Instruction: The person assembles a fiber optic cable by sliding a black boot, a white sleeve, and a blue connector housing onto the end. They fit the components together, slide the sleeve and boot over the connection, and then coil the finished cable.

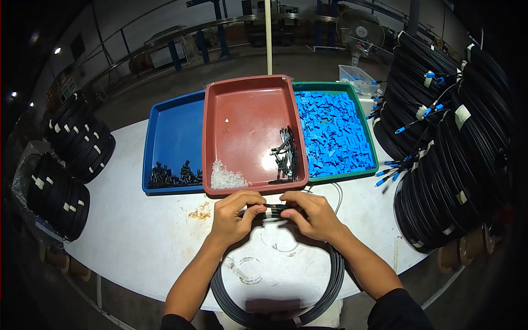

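A coil of black cable (337, 275) lies on the near part of the white table, its lower side reaching the table's front edge. My left hand (237, 215) grips the coil's top from the left, thumb and fingers closed around it. From the right, my right hand (313, 215) pinches the same stretch of cable. Between the hands a pale band (268, 212) wraps the strands. Some short dark pieces show near my fingertips, but their kind is hidden. A thin grey cable end loops up behind my right hand.
A red tray (250, 110) holds small clear pieces and black parts. The blue tray (173, 129) holds black parts; the green tray (371, 148) holds blue connectors. Tall stacks of black cable coils (440, 187) stand at right, smaller coil stacks (60, 198) at left.
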